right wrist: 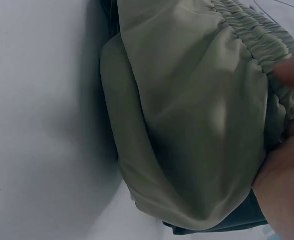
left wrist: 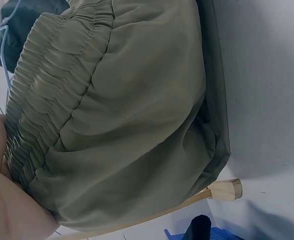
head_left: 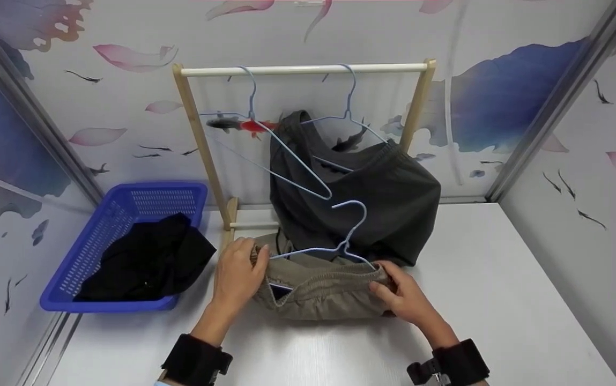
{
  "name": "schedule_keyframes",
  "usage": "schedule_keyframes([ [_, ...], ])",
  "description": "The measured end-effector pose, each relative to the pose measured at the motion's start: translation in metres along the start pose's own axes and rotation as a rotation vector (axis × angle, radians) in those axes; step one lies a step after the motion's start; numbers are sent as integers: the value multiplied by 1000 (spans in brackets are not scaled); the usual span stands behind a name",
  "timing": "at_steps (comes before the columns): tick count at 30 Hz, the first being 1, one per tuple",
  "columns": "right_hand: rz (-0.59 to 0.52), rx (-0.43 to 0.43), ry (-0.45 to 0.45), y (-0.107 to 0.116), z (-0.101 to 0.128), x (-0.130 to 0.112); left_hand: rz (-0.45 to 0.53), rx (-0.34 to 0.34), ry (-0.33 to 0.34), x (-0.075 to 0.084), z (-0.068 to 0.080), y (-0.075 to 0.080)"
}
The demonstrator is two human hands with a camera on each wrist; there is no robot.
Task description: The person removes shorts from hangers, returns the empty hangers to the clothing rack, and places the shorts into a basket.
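Note:
Olive-grey pants (head_left: 334, 300) with a gathered elastic waistband are held up at the front of the table. A light-blue wire hanger (head_left: 308, 250) sits inside the waist opening, its hook sticking up. My left hand (head_left: 239, 273) grips the waistband's left end. At the right end, my right hand (head_left: 407, 295) pinches the waistband, thumb on the front. In the left wrist view the gathered waistband (left wrist: 62, 65) runs up from the hand. The right wrist view shows the cloth (right wrist: 196, 100) hanging in folds beside the thumb. The hanger's ends are partly hidden by cloth and fingers.
Behind stands a wooden rack with a white rail (head_left: 302, 70). From it hang a bare blue hanger (head_left: 291, 153) and dark grey pants (head_left: 361, 203) on another hanger. To the left, a blue basket (head_left: 56, 289) holds black cloth (head_left: 141, 262). Patterned walls enclose the table.

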State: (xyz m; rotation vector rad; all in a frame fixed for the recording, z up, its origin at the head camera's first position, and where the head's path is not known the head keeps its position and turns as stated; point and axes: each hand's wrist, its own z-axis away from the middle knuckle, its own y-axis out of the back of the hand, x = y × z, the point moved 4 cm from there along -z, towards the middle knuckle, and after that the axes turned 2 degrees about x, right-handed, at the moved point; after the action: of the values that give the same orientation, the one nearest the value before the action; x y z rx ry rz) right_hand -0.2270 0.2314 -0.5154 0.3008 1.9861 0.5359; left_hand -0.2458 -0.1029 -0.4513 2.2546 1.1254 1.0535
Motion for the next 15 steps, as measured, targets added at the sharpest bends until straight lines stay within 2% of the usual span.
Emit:
schedule_keyframes([
  [4,35,-12,-35,-4,-3,0,0,6,-9,1,1,-1],
  [8,83,12,-44,-8,-6,-1,-4,2,-19,2,2,-3],
  [11,92,39,-6,-10,-8,-4,-13,-4,-16,3,3,-4],
  [15,69,69,92,-14,-11,-9,-22,-9,-12,4,4,-5],
])
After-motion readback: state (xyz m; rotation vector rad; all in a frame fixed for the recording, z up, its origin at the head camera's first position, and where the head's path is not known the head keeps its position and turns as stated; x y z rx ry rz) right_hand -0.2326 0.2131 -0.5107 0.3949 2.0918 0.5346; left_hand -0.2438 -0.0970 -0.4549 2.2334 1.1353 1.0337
